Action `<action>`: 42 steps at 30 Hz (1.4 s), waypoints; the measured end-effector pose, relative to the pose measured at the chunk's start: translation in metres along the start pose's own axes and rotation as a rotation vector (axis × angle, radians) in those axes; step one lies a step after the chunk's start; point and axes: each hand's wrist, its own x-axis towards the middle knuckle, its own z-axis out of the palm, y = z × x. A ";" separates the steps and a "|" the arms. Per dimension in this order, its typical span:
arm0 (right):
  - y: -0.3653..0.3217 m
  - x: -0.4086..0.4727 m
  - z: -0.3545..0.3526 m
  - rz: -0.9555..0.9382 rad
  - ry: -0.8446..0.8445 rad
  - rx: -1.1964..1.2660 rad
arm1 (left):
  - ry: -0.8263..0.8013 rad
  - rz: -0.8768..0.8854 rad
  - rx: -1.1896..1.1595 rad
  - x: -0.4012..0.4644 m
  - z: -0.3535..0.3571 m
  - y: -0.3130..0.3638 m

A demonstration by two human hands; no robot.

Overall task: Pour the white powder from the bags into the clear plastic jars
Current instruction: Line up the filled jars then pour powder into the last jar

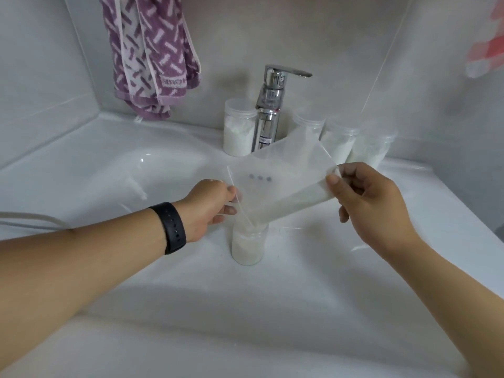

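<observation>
Head view — both hands are up over the white sink (pixel 109 170). The left hand (pixel 207 205) pinches the lower edge of the clear bag (pixel 278 184), fingers curled on the plastic, while the right hand (pixel 365 203) grips its raised end. The bag tilts down, its corner tucked into the open jar (pixel 248 245) standing in the basin — white powder already sits inside. Behind, 1 filled jar (pixel 237 129) stands left of the chrome faucet (pixel 268 110), more jars (pixel 341 143) to its right. A purple towel (pixel 150 53) hangs above.
</observation>
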 end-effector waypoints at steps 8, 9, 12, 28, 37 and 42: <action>-0.001 -0.001 -0.001 0.017 0.051 0.019 | 0.007 0.015 0.017 0.000 0.000 0.001; -0.002 -0.001 -0.001 0.018 0.056 0.023 | 0.006 0.016 0.017 -0.001 0.000 0.001; -0.003 0.000 -0.001 0.008 0.053 0.041 | 0.007 0.017 0.007 -0.001 -0.001 0.000; -0.007 -0.004 0.002 -0.074 0.103 0.063 | 0.019 0.004 -0.002 -0.001 0.000 0.002; -0.010 -0.003 0.002 -0.131 0.122 0.102 | 0.013 0.021 0.001 -0.005 0.002 0.003; -0.010 -0.003 0.003 -0.143 0.131 0.109 | 0.015 0.016 0.007 -0.005 0.003 0.005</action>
